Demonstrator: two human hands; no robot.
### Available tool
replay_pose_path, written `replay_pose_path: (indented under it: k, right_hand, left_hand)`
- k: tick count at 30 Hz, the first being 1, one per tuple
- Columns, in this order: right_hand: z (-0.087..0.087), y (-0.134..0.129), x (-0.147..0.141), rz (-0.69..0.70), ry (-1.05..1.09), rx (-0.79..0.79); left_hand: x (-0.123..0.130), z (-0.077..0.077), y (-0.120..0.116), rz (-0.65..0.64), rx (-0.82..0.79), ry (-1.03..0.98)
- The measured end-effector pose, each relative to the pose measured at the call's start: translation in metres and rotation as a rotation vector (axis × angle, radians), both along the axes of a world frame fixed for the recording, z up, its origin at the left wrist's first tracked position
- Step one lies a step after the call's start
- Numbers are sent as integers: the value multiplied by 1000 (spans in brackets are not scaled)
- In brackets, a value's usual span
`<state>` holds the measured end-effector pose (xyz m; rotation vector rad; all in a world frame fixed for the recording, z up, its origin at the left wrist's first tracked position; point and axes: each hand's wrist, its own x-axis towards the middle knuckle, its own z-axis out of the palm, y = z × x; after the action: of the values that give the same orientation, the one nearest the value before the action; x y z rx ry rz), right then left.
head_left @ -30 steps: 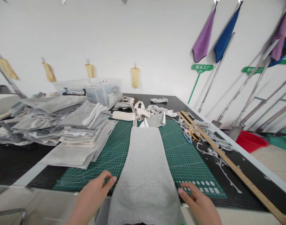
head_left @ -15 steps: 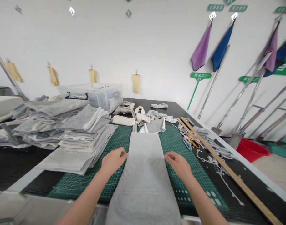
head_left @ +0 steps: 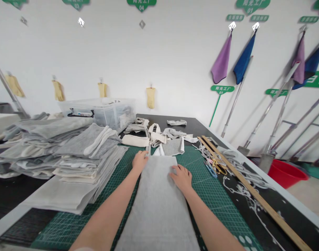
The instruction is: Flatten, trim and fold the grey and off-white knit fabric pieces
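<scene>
A long grey cloth (head_left: 159,205) lies flat over the green cutting mat (head_left: 212,198), its far edge near the mat's back. At its far left corner is my left hand (head_left: 140,161), fingertips on the cloth's edge; whether they pinch it is hard to tell. My right hand (head_left: 182,177) rests on the cloth near the far right corner, fingers spread and lying on the fabric. Just past the far edge sit a grey and white scrap (head_left: 173,146) and a rolled cream piece (head_left: 135,140).
Stacked grey cloths (head_left: 88,157) stand at the left, before a clear plastic box (head_left: 104,109). Scissors (head_left: 218,167), wooden strips (head_left: 253,191) and tangled white cords (head_left: 247,195) lie on the right. A red basin (head_left: 286,172) stands beyond the table edge.
Both hands have moved forward to the cloth's far end; my right hand now lies on it with fingers spread. The camera view has tilted up slightly.
</scene>
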<state>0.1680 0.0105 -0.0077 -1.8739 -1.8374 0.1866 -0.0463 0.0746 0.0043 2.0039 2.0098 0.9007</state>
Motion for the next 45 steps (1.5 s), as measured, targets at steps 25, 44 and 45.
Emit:
replay_pose_path:
  k: [25,44,45]
  right_hand:
    - [0,6,10,41,-68,-31]
    - [-7,21,13,143,263,-83]
    - [-8,20,14,131,270,-84]
  left_hand:
    - [0,-15,40,75,-42,-65]
    - [-10,-20,26,-28,-208,-217]
    - [-12,-22,27,-45,-197,-247]
